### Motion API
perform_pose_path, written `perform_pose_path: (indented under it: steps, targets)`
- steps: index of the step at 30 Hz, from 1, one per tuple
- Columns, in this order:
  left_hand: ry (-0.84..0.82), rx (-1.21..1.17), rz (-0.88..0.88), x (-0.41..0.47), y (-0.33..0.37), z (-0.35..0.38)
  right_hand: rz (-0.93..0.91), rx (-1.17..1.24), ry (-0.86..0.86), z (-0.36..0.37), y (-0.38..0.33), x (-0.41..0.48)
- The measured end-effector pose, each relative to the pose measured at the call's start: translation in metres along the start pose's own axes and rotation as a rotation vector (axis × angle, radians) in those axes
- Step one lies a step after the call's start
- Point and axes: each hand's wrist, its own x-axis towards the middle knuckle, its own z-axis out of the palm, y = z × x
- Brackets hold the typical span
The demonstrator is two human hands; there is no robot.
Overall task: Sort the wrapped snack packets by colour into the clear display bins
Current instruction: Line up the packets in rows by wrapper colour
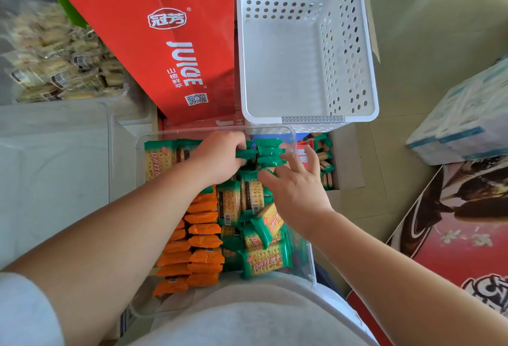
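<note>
right now both bare hands work at the far end of a clear rectangular plastic bin (303, 238) resting against the person's lap. the left hand (220, 157) is curled, its fingers pressed onto a short stack of green foil-wrapped cracker packets (268, 152) set on edge against the far wall; whether it actually pinches one cannot be told. the right hand (295, 183) has its fingers spread and lies against the same stack from the near side, steadying it. orange foil-wrapped packets (203, 231) already stand in a tidy row along the bin's left side, while more green packets lie loose and tilted on the right. the step in hand looks like squaring up the green row. next, the loose green ones probably need standing upright behind that stack, kept apart from the orange. a white perforated plastic basket (308, 119) sits beyond, and a cardboard box of further packets (346, 159) waits just right of the bin.
</note>
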Motion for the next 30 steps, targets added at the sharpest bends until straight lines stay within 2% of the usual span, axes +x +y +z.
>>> perform_pose_path:
  steps: [3, 6, 10, 12, 15, 18, 23, 30]
  targets:
    - [0.087, 0.113, 0.006, -0.006, -0.003, 0.008, 0.049, 0.001, 0.052, 0.001, -0.001, 0.001]
    - [0.172, 0.310, 0.159, -0.011, -0.002, 0.016, 0.060, -0.012, 0.178, 0.007, 0.003, 0.003]
    - [0.254, 0.390, 0.281, -0.020, 0.004, 0.014, 0.080, -0.046, 0.313, 0.008, 0.015, 0.011]
    - [0.164, 0.427, 0.285, -0.027, 0.013, 0.020, 0.083, -0.068, 0.322, 0.006, 0.018, 0.016]
    - [-0.072, 0.598, 0.137, -0.032, 0.019, 0.031, 0.080, -0.066, 0.312, 0.004, 0.019, 0.022]
    - [-0.206, 0.634, 0.058, -0.031, 0.016, 0.041, 0.066, -0.041, 0.344, 0.002, 0.018, 0.025]
    - [-0.292, 0.660, -0.005, -0.025, 0.025, 0.047, 0.058, -0.061, 0.366, 0.003, 0.018, 0.029]
    - [-0.316, 0.562, -0.082, -0.024, 0.023, 0.042, 0.091, -0.096, 0.251, 0.001, 0.021, 0.027]
